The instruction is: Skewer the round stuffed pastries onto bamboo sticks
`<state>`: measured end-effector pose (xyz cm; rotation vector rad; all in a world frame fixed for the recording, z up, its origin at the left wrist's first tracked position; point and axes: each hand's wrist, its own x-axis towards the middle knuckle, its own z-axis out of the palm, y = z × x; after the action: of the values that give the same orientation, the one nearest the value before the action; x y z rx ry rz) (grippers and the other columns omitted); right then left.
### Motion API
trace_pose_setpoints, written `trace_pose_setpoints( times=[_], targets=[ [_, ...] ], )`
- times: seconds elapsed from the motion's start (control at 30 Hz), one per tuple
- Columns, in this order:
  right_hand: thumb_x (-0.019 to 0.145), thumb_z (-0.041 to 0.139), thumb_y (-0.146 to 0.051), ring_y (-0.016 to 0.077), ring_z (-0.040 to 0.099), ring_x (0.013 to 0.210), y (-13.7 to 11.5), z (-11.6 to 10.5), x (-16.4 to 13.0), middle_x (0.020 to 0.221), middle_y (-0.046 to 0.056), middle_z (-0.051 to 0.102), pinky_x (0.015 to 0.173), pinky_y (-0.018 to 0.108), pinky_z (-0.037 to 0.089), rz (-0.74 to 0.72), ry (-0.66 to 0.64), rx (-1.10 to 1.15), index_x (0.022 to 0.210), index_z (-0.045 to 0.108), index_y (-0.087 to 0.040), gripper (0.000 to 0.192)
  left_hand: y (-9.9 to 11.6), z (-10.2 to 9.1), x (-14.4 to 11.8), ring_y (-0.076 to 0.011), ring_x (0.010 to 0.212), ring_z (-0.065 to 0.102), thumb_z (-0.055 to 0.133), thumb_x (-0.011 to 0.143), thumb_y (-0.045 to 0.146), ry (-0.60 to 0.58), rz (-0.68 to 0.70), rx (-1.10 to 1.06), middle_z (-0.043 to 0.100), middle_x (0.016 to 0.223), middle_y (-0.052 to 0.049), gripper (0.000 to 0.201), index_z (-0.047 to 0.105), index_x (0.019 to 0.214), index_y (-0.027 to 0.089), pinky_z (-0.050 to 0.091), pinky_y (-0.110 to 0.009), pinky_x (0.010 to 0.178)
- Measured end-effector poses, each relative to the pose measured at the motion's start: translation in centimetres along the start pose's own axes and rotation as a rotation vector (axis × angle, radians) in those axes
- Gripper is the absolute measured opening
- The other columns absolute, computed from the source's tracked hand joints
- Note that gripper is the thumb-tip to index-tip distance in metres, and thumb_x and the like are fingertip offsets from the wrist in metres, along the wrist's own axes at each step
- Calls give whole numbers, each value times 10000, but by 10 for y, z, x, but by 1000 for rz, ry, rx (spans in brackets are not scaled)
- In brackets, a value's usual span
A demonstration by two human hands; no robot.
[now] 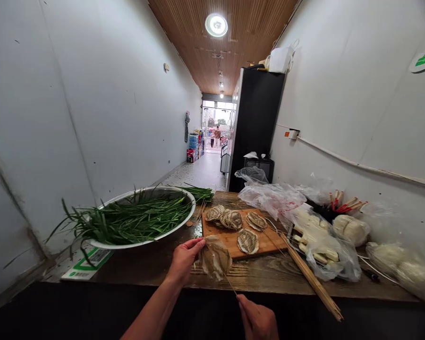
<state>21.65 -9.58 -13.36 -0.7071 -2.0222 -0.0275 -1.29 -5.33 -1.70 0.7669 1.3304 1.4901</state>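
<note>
Nearest the camera, the right hand (258,320) is closed in a pinch on the near end of a thin skewer (230,283). The skewer's long axis runs diagonally, from that hand at lower right up and away to the left, its far tip pointing into the flat scored slice (215,257) held over the front of the wooden surface (156,264). The left hand (184,259) grips the slice's left edge with thumb and fingertips closed on it; the slice hangs limp, broad face to the camera.

The main risk, as I judge it, is the pointed tip: the left fingertips sit close beside where the skewer enters, so a push that slips through the soft slice could prick them. The cuts in the slice may also tear if the skewer goes in off line, and the piece could drop.

Just beyond lies a cutting board (233,236) with four more scored slices (248,241). A bundle of bamboo skewers (313,281) lies to its right, near plastic bags (326,245) of pale food. To the left stands a metal basin (184,222) of green chives (134,219).
</note>
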Motion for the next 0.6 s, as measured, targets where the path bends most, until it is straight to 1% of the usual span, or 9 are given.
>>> trace_pose_setpoints(
  times=[0.07, 0.1, 0.13, 0.2, 0.23, 0.3, 0.4, 0.5, 0.6],
  targets=[
    [863, 412, -87, 124, 597, 462, 11, -6, 6, 599, 42, 655, 467, 197, 450, -2, 11, -70, 1035, 631, -102, 279, -3, 1, 4, -188, 823, 642, 752, 568, 450, -27, 64, 38, 694, 938, -100, 557, 656, 1004, 117, 495, -260, 710],
    [871, 402, -98, 131, 606, 475, 20, -10, 10, 612, 54, 664, 480, 205, 454, 8, 27, -114, 1007, 640, -95, 274, -5, 0, 6, -208, 943, 621, 716, 614, 465, -20, 123, 77, 665, 1046, -112, 579, 624, 1076, 129, 489, -284, 796],
    [882, 390, -116, 140, 620, 501, 31, -15, 17, 643, 70, 678, 499, 211, 459, 36, 35, -160, 980, 648, -97, 277, -8, -1, 8, -220, 1042, 583, 676, 655, 477, 5, 194, 139, 625, 1137, -119, 598, 585, 1140, 139, 468, -308, 870],
    [906, 363, -164, 155, 648, 576, 57, -27, 34, 726, 92, 700, 545, 220, 468, 144, 8, -243, 921, 666, -122, 306, -16, -8, 12, -237, 1141, 521, 607, 711, 489, 93, 341, 325, 560, 1237, -125, 622, 520, 1222, 146, 415, -361, 965],
    [912, 361, -193, 164, 658, 630, 72, -32, 44, 770, 95, 705, 571, 225, 469, 221, -48, -274, 902, 670, -139, 314, -22, -14, 14, -245, 1154, 510, 581, 727, 490, 131, 408, 434, 545, 1255, -127, 631, 496, 1249, 146, 393, -389, 991],
    [912, 360, -227, 176, 657, 662, 100, -41, 65, 767, 80, 703, 592, 241, 457, 385, -186, -365, 863, 674, -163, 324, -36, -26, 18, -259, 1168, 496, 538, 753, 488, 175, 524, 634, 536, 1266, -120, 627, 471, 1276, 149, 362, -428, 1020],
    [911, 344, -255, 196, 651, 711, 135, -47, 95, 765, 78, 700, 605, 262, 423, 598, -392, -558, 841, 678, -186, 348, -61, -42, 26, -254, 1189, 479, 485, 785, 479, 194, 667, 801, 521, 1289, -100, 581, 472, 1274, 167, 378, -426, 1015],
    [904, 355, -271, 194, 646, 740, 162, -43, 112, 788, 72, 703, 591, 253, 389, 679, -455, -625, 822, 682, -204, 344, -79, -52, 38, -238, 1191, 480, 450, 809, 464, 204, 759, 883, 508, 1307, -84, 542, 473, 1273, 186, 403, -411, 1001],
    [890, 373, -249, 176, 638, 729, 181, -39, 117, 786, 57, 702, 578, 239, 363, 712, -487, -641, 770, 679, -207, 332, -86, -56, 47, -235, 1169, 502, 434, 816, 469, 184, 790, 919, 526, 1287, -94, 534, 494, 1252, 167, 431, -397, 978]
  ],
)
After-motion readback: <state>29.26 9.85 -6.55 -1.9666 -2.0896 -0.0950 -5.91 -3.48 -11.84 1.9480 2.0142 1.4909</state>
